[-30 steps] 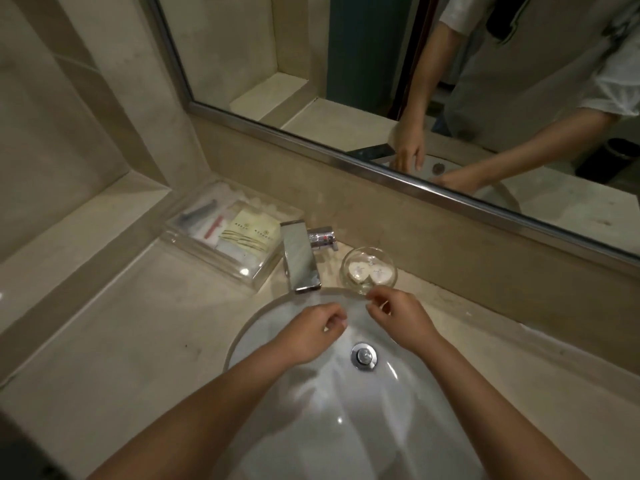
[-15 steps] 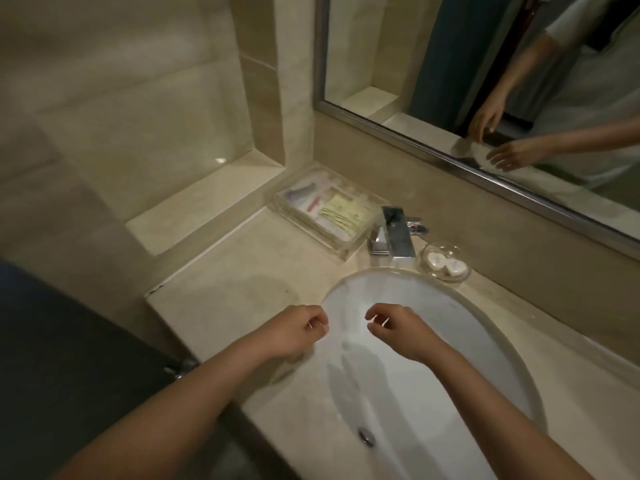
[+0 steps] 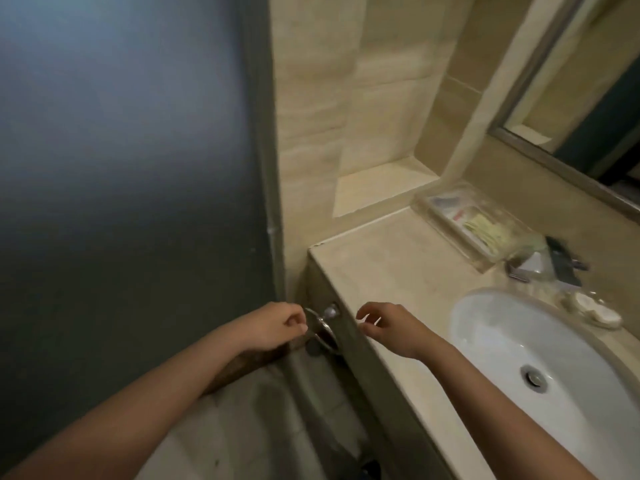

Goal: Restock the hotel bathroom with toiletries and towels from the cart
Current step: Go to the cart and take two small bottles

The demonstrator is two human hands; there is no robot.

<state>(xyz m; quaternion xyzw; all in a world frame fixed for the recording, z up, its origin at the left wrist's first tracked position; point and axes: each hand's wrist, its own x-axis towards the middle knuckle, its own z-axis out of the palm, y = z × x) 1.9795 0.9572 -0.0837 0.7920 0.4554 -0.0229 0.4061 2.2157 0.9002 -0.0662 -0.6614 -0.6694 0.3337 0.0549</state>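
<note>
My left hand hovers beside the vanity's end, fingers loosely curled with nothing in them. Just behind its fingertips a chrome towel ring hangs bare on the side of the counter. My right hand floats over the counter's left front edge, also loosely curled and holding nothing. A clear tray of wrapped toiletries sits at the back of the beige countertop. A small glass dish with two white round soaps stands to the right of the faucet.
The white oval sink fills the counter's right side. A dark frosted door stands close on the left. A tiled niche shelf lies behind the counter's left end, and a mirror hangs above the back wall.
My view has swung left, from over the sink to the counter's left end and the door. Both hands moved left with it, keeping their curled pose and spacing.
</note>
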